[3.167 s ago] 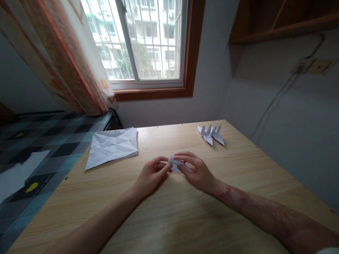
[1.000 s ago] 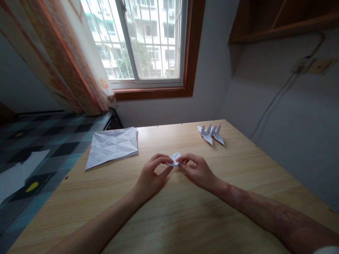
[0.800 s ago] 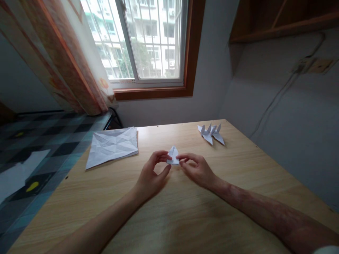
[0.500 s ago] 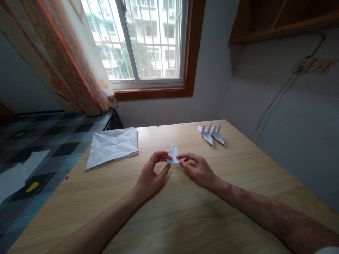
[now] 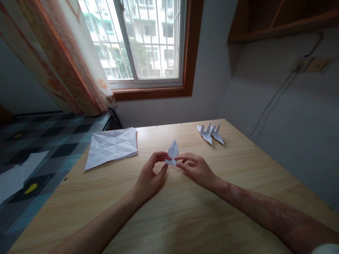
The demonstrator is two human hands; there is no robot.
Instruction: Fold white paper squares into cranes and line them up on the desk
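**Item:** small folded paper piece (image 5: 172, 154), white, point upward, pinched between both hands just above the surface (image 5: 185, 211).

**Left hand** (image 5: 152, 173): thumb and forefinger closed narrowly on the piece's lower left edge, other fingers curled.

**Right hand** (image 5: 195, 168): fingertips closed on the lower right corner, directly opposite the left hand.

**Risks (judged):**
- The grip is at the base only, so the upper flaps could spring open.
- Uneven pull between the hands would likely skew a crease or tear the thin tip.
- Too light a pinch could let the piece slip onto the surface.

**Nearby:**
- Creased sheet (image 5: 111, 148), lying flat, well to the left of the left hand and beyond it.
- Finished paper figures (image 5: 211, 133) (two or three, count unclear), beyond the right hand and to its right, well apart.
- Curtain (image 5: 66, 60) and window (image 5: 148, 38), far beyond both hands.

**Obstructions:** nothing lies between or beside the hands. Both forearms rest low over bare wood.
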